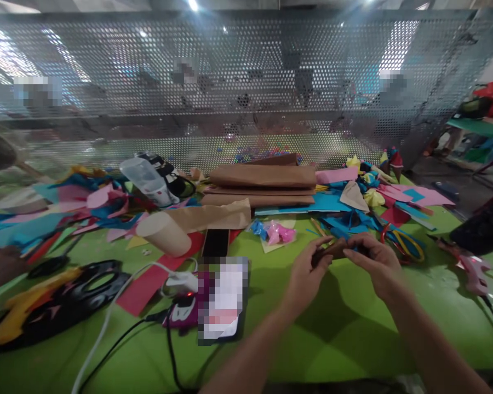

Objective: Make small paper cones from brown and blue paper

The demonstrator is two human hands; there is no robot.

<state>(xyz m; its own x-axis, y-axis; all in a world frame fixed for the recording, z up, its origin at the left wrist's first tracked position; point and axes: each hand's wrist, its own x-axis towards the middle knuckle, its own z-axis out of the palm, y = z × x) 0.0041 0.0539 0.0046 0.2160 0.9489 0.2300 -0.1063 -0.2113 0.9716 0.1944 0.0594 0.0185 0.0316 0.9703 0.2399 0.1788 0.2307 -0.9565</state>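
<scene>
My left hand (309,269) and my right hand (373,259) are close together above the green table (304,350). Between their fingertips is a small brown piece (333,250), apparently folded or rolled paper; the fingers cover much of it. Both hands pinch it, the left at one end and the right at the other. Just beyond them lie blue paper scraps (349,223). Scissors with red and yellow handles (405,245) rest to the right of my right hand. A small plastic bag of blue and pink pieces (273,232) lies beyond my left hand.
A pink glue gun (473,272) with a cord lies at right. Left of my arms are a phone (244,306), a purple power strip (181,314), cables and a paper cylinder (164,234). Rolled brown paper (263,176) lies behind. Another person's hand (2,268) is at far left.
</scene>
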